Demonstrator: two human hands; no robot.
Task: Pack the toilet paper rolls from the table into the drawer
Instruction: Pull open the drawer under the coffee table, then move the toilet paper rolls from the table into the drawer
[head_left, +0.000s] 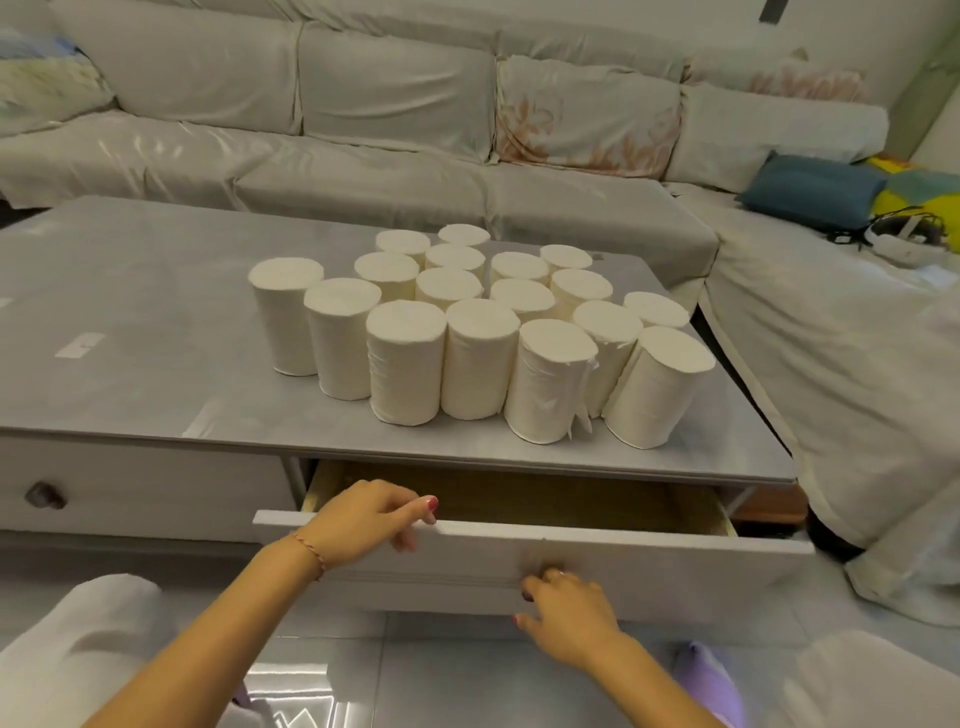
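Several white toilet paper rolls (483, 332) stand upright in a cluster on the grey table top (130, 322). Below the table's front edge the white drawer (649, 561) is pulled partly out, and a strip of its wooden inside shows. My left hand (363, 519) grips the top edge of the drawer front near its left end, thumb over the rim. My right hand (566, 608) is closed on the drawer's knob at the middle of the front; the knob is mostly hidden under my fingers.
A second drawer with a dark knob (45, 494) sits shut at the left. A covered sofa (395, 104) wraps behind and to the right of the table, with a blue cushion (810, 189) on it. My knees (78, 639) frame the bottom.
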